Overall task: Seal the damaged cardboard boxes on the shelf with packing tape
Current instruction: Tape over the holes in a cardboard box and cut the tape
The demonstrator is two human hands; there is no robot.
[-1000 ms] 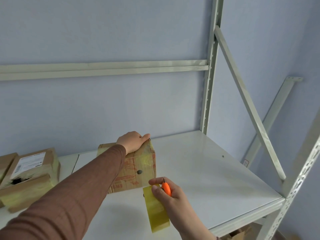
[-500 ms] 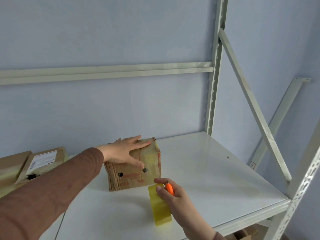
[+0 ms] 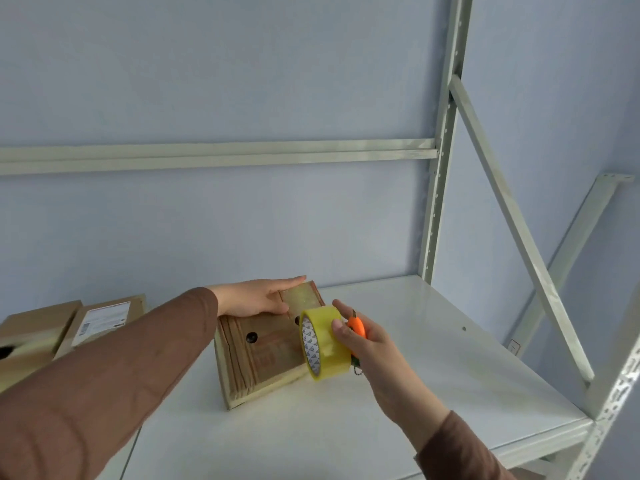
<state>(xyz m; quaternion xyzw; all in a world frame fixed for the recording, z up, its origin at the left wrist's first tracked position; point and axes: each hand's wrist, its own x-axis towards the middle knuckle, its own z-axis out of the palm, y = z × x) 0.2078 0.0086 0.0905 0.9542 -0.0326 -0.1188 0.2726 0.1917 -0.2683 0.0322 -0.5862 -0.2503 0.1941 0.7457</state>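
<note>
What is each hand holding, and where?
Right hand grips the tape roll around its outer band, plus an orange cutter. Left hand rests flat on the box.

I see the box [image 3: 266,344] on the shelf [image 3: 433,358], under my left hand's fingers [image 3: 277,289]. The tape roll [image 3: 323,341] sits in my right hand's fingers [image 3: 341,330], touching the box's right end. Two more boxes [image 3: 69,327] lie well left of my fingers.

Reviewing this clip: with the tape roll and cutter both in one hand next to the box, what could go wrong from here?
1. The right hand holds both the tape roll and the orange cutter, so either might slip, or the cutter nick a finger.
2. The left hand only rests flat on the cardboard box, which could slide on the smooth shelf when tape is pulled.
</note>
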